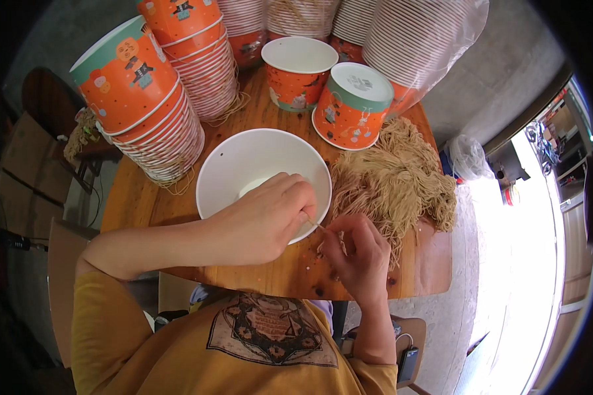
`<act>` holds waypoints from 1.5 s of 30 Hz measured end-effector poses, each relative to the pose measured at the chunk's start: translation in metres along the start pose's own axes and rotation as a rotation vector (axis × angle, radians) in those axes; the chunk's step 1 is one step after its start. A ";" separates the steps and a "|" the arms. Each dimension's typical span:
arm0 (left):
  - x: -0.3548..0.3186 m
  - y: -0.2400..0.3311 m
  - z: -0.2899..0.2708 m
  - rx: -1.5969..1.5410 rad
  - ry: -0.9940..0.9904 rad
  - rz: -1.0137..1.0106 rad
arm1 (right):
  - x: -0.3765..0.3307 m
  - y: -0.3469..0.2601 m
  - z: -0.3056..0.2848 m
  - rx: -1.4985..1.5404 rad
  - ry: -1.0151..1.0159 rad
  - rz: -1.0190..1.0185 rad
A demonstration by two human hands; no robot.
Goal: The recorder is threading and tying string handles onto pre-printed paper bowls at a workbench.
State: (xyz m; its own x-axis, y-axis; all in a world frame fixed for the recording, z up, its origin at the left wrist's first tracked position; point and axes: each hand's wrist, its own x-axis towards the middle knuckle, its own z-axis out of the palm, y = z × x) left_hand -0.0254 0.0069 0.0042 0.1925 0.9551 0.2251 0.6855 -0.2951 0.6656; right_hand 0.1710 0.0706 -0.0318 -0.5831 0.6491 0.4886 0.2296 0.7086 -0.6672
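Left hand [267,220]: over white bowl's [227,174] rim, pinching one string [317,227] taut.
Right hand [354,253]: pinching the same string beside string heap [392,178] on surface [138,204].

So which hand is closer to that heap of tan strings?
Right. The right hand touches the string heap's near edge; the left hand rests on the white paper bowl beside it.

Small home workshop for piecework, by the look: bare concrete walls [501,72] and floor, round wooden counter [296,270] crowded with stacks of orange paper cups [158,112], more in plastic sleeves [422,39], a heap of tan strings [392,181].
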 end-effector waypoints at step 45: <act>-0.012 0.015 -0.025 -0.195 -0.091 -0.406 | 0.049 -0.011 0.002 0.261 -0.201 -0.041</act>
State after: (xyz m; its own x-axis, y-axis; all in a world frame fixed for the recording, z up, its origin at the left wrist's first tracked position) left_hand -0.0350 -0.0099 0.0295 0.0028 0.9903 -0.1390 0.5745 0.1122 0.8108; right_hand 0.1381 0.0942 -0.0016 -0.7357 0.5357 0.4144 0.0105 0.6208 -0.7839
